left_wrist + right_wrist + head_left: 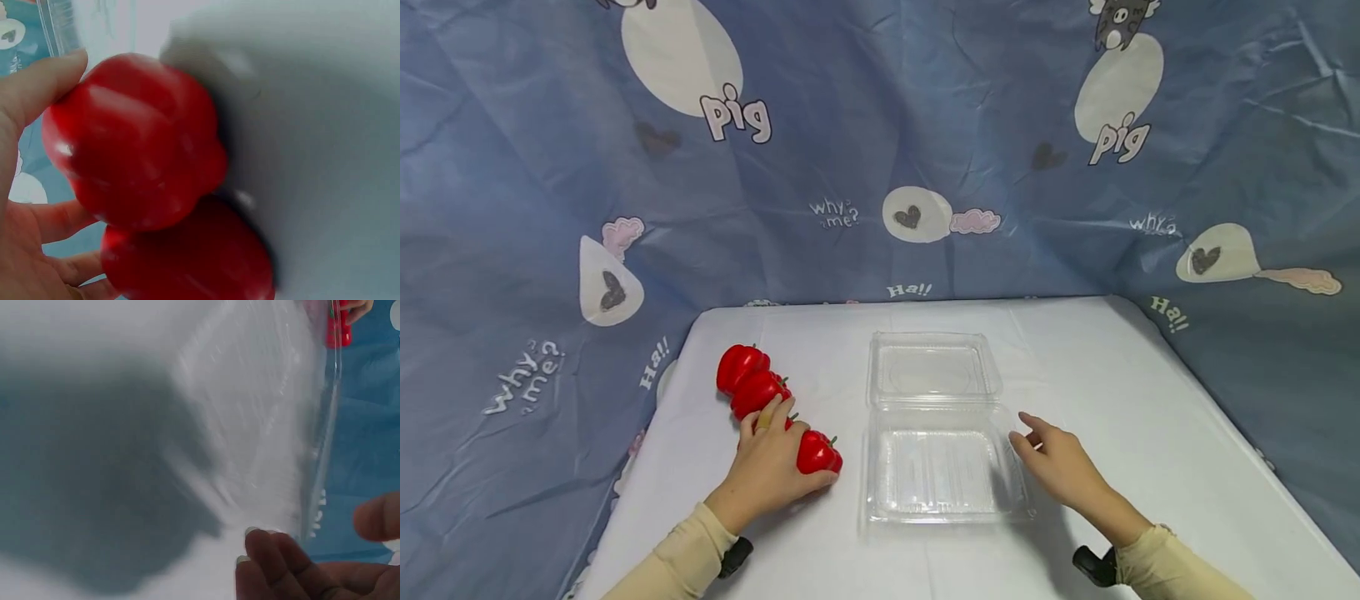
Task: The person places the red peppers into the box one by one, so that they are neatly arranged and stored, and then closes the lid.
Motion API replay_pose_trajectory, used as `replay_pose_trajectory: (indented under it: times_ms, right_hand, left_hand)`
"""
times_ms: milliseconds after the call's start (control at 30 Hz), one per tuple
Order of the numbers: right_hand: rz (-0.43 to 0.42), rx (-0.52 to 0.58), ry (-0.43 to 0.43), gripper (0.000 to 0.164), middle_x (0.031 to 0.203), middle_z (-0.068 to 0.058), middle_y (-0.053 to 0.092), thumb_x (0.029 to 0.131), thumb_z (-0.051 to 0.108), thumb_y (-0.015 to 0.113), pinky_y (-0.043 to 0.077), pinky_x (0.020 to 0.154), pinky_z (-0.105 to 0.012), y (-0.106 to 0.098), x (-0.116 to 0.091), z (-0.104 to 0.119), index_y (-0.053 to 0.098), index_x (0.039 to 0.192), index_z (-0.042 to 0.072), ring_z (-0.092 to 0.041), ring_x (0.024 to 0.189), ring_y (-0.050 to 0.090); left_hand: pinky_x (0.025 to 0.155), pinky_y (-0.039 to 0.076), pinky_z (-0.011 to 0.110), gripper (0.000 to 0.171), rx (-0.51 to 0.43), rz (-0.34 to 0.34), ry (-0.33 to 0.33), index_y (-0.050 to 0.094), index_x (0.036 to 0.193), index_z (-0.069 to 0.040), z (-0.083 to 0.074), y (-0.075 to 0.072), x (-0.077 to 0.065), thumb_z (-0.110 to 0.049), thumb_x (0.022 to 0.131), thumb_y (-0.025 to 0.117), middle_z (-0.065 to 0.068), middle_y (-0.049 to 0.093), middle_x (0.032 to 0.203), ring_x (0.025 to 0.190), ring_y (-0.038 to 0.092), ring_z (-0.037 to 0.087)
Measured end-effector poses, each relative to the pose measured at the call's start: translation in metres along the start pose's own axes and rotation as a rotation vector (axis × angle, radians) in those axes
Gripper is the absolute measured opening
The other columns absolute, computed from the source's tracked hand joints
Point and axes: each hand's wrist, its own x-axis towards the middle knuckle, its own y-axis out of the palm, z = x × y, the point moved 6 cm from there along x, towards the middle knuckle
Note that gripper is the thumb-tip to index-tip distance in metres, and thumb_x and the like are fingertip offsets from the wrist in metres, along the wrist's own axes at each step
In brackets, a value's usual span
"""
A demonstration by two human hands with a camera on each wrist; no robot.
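Red front pepper point(817, 454), stem and long axis slanting away rightward, left grip point(767, 468) around it, right grip point(1063, 467) loosely spread

Through my remote feed I saw a makeshift booth: blue cartoon-printed cloth point(850, 125) ran from nine o'clock through twelve to three around a white-covered tabletop point(1090, 367), with "pig" lettering point(735, 114) near eleven. What kind of room lay beyond, I couldn't tell.

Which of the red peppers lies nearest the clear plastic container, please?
The front pepper, beside the thumb of the left hand; the other peppers lie farther left and back.
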Motion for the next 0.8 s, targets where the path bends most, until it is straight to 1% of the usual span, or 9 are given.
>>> replay_pose_trajectory:
  times_ms: [67,133,300,467,600,733,800]
  right_hand:
    - [-0.006,0.035,0.004,0.05,0.089,-0.006,0.07,0.101,0.024,0.057,0.047,0.055,-0.028,0.006,-0.005,-0.003,0.051,0.139,-0.007,-0.01,0.064,0.059]
    - [-0.015,0.063,-0.001,0.047,0.081,-0.003,0.067,0.1,0.018,0.057,0.045,0.05,-0.027,0.011,-0.009,-0.006,0.05,0.14,-0.006,-0.008,0.057,0.053]
    - [-0.049,0.106,-0.008,0.045,0.067,0.003,0.055,0.1,0.012,0.056,0.04,0.046,-0.025,0.021,-0.016,-0.012,0.049,0.142,-0.004,-0.007,0.049,0.043]
    - [-0.066,0.144,0.007,0.046,0.061,0.003,0.05,0.101,0.013,0.055,0.037,0.043,-0.026,0.023,-0.02,-0.015,0.049,0.143,-0.002,-0.007,0.047,0.04]
    - [-0.063,0.161,0.032,0.046,0.06,0.003,0.051,0.101,0.015,0.055,0.038,0.043,-0.026,0.024,-0.021,-0.017,0.048,0.145,0.001,-0.007,0.046,0.041]
    - [-0.057,0.185,0.038,0.047,0.062,0.002,0.053,0.102,0.016,0.054,0.039,0.044,-0.026,0.025,-0.022,-0.018,0.047,0.145,0.001,-0.008,0.047,0.043]
    - [-0.053,0.196,0.032,0.047,0.062,0.002,0.054,0.102,0.016,0.054,0.04,0.044,-0.026,0.025,-0.022,-0.018,0.047,0.146,0.001,-0.009,0.047,0.044]
  left_hand:
    - [0.102,0.019,0.061,0.076,-0.01,0.004,-0.004,0.069,0.111,-0.001,0.0,0.0,0.0,-0.059,0.064,0.084,0.024,0.047,0.14,0.136,0.031,0.043]
    - [0.102,0.02,0.06,0.075,-0.012,0.009,0.001,0.069,0.111,-0.002,0.0,0.0,0.0,-0.058,0.063,0.084,0.024,0.048,0.138,0.135,0.032,0.042]
    - [0.102,0.021,0.059,0.076,0.003,0.008,0.043,0.07,0.111,-0.003,-0.003,-0.001,0.001,-0.054,0.058,0.089,0.019,0.054,0.125,0.127,0.04,0.038]
    - [0.103,0.019,0.059,0.075,0.015,0.021,0.068,0.07,0.111,-0.004,-0.005,-0.002,0.0,-0.052,0.057,0.09,0.012,0.056,0.113,0.117,0.047,0.033]
    - [0.105,0.016,0.061,0.071,0.008,0.024,0.073,0.07,0.109,-0.006,-0.007,-0.002,0.0,-0.05,0.056,0.091,0.008,0.057,0.106,0.113,0.049,0.03]
    - [0.107,0.014,0.062,0.07,0.001,0.035,0.077,0.071,0.108,-0.008,-0.009,-0.003,0.003,-0.051,0.057,0.091,0.006,0.058,0.105,0.111,0.05,0.028]
    - [0.107,0.013,0.062,0.071,-0.003,0.039,0.084,0.07,0.11,-0.008,-0.012,-0.006,0.005,-0.052,0.058,0.09,0.006,0.058,0.107,0.113,0.05,0.029]
